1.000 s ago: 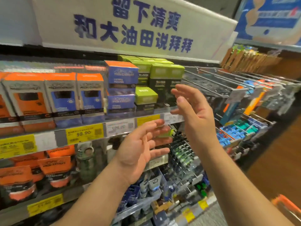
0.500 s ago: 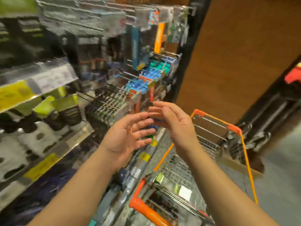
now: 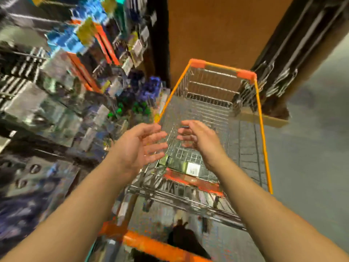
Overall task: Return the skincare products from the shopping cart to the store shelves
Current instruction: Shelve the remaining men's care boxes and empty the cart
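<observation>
1. We see an orange-rimmed wire shopping cart (image 3: pixel 262 129) on a grey floor (image 3: pixel 311 157), beside blurred store shelves (image 3: pixel 62 91)
2. Our left hand (image 3: pixel 137 148) and right hand (image 3: pixel 200 138) hover over the basket, fingers spread and loose, holding nothing
3. A white-labelled skincare product (image 3: pixel 192 168) lies inside, near the cart's orange handle (image 3: pixel 151 246)

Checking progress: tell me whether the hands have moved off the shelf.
Yes. Left hand and right hand, earlier at the shelf, now hover over the cart, empty.
</observation>
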Available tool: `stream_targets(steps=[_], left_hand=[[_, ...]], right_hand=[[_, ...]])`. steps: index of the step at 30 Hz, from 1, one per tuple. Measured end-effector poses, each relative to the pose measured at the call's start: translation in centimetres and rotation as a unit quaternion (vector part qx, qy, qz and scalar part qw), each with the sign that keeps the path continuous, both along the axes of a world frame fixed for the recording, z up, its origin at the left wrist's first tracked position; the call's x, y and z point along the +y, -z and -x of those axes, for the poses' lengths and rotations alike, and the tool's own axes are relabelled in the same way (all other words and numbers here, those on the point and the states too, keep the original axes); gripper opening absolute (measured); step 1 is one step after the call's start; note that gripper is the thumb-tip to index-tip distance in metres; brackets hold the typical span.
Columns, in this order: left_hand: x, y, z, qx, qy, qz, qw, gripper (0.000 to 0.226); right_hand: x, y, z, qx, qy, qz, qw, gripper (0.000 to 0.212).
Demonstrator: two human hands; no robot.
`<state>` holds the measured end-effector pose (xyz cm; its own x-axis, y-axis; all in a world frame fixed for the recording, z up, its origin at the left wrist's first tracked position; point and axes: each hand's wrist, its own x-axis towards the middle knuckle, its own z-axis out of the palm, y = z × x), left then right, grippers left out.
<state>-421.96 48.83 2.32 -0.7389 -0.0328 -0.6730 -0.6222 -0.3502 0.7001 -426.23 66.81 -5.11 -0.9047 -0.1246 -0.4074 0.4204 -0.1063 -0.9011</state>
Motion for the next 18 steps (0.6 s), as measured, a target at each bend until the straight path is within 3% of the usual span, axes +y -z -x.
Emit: stream_targets(steps=[8,14,18], left_hand=[[4.2,7.0,2.9,-0.077,-0.001,0.015,0.997,0.019],[5.5,11.5,4.9,-0.131,-0.006,0.023,0.991,0.023],[6.5,14.4,6.3,-0.165,-0.010,0.002,0.986,0.019]], right_hand=[[4.3,14.2,2.9,-0.104,-0.066,-0.123,0.985,0.027],[4.7,24.3,2.3,-0.169,-0.104,-0.313,0.929,0.019],[4.0,28.0,1.3,-0.186,-0.109,-0.376,0.901,0.049]])
